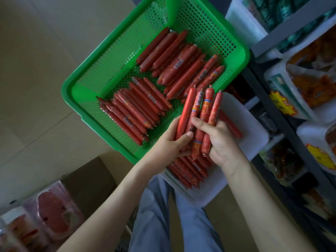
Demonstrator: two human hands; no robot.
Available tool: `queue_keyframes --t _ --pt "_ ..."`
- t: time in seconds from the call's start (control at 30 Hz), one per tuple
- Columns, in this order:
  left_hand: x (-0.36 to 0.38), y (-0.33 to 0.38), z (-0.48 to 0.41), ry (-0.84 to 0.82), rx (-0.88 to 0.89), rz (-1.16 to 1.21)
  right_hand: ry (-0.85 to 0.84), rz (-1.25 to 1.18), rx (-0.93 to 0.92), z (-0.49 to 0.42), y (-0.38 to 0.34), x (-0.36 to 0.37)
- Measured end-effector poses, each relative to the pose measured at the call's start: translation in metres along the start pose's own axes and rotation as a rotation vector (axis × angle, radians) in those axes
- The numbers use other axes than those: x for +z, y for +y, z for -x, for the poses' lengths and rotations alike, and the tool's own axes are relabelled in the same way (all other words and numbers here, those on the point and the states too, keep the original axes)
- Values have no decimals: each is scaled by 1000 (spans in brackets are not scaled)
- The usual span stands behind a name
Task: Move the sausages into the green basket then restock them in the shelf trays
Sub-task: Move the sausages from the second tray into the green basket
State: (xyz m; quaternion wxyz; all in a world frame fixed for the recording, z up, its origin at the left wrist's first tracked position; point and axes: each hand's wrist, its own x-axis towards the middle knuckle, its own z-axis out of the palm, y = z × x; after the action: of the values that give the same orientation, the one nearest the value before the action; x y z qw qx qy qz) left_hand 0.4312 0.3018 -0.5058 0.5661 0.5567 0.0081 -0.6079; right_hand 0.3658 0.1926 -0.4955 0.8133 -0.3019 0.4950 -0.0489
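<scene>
Nearest the camera are blue-grey trouser legs (163, 215). At lower left lie clear packs of red goods (52, 211), with no print legible.

The left hand (169, 140) and right hand (218, 140) together hold a bundle of sausages (200, 110), ends pointing away from the person. Each grip is curled round the bundle: the left thumb lies across its front and the right fingers wrap in from the right side. The wrappers are red with an orange-yellow band edged in blue. One carries a white printed strip, its characters too blurred to read.

Directly beneath the hands, a white tray (254, 135) holds more loose sausages (187, 170).

Just beyond the tray is the green basket (72, 91). It contains a near row of sausages (134, 113) and a far heap of sausages (178, 59). Several show white barcode patches, which are unreadable.

At right stands the dark shelf (283, 113), with white trays of packaged snacks (312, 84). Its yellow starburst tags (280, 104) bear figures that are not legible.
</scene>
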Motion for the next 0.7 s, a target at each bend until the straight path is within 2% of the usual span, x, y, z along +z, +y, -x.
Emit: queue_keyframes --t 0.23,0.37,0.5,0.6,0.7 --pt "-39 8 14 58 56 -5 -119 97 18 -9 12 36" --pt "-61 8 21 140 125 -263 -145 98 23 -17 21 58" --pt "-76 12 29 166 114 -504 -121 173 6 -28 29 73" --pt "-85 13 33 209 144 -531 -139 225 15 -33 31 80" --pt "-92 14 34 280 200 -455 -194 243 24 -35 28 89"
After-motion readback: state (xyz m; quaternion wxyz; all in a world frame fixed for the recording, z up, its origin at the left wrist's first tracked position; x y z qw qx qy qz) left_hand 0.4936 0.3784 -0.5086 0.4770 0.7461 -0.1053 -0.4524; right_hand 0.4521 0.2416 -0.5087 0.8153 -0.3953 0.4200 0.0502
